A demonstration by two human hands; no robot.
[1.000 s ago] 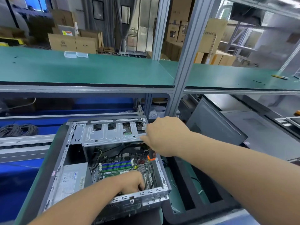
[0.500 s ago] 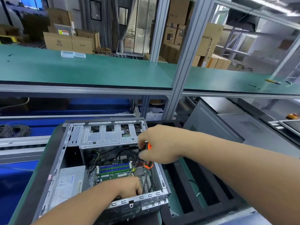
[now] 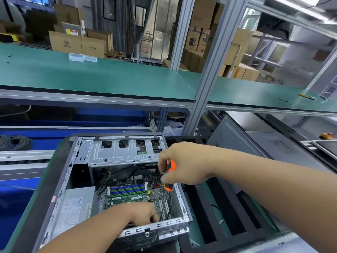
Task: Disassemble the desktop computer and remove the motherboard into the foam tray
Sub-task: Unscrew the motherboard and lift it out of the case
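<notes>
We see the motherboard still seated in the floor of the open desktop computer case, which lies on its side at the near centre of the bench, its green board showing blue and green memory slots and a small finned heatsink to their right. Our left hand reaches into the near end of the case, fingers curled down onto the board's near edge by the case wall; whether they pinch anything there we cannot tell. Our right hand hovers over the right side of the case, fingers and thumb wrapped round the orange-and-black handle of a screwdriver, whose thin shaft slants down toward the near right part of the board, close to the left hand's fingertips. A silver drive cage spans the far end of the case, and a grey power supply with a label sits in its left near corner. Just right of the case lies the black foam tray, its long slots running away from us, a thin cable lying in one. Farther right a grey side panel leans. Above, a green shelf carries two clear plastic boxes, with cardboard cartons stacked behind.
</notes>
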